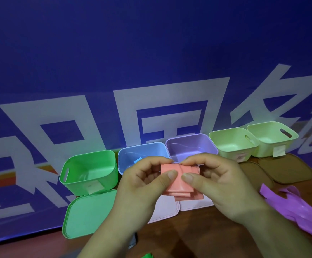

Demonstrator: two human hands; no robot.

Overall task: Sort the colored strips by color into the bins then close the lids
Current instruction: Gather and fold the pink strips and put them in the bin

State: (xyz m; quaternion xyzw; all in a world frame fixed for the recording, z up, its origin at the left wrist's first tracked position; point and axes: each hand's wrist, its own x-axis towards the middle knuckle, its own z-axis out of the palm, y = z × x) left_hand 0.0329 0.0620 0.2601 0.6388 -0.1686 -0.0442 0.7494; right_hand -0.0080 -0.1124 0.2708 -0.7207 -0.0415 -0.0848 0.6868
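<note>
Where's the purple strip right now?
In the head view, the purple strip lies on the table at the far right, just beyond the right hand and in front of the brown lids.

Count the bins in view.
5, in a row along the banner: green bin far left, blue bin, purple bin centre, pale green bin, second pale green bin far right. None looks hidden.

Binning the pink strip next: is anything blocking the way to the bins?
Nothing visible does. The left hand and right hand pinch the pink strip before the bins, all open; their lids lie on the table.
</note>
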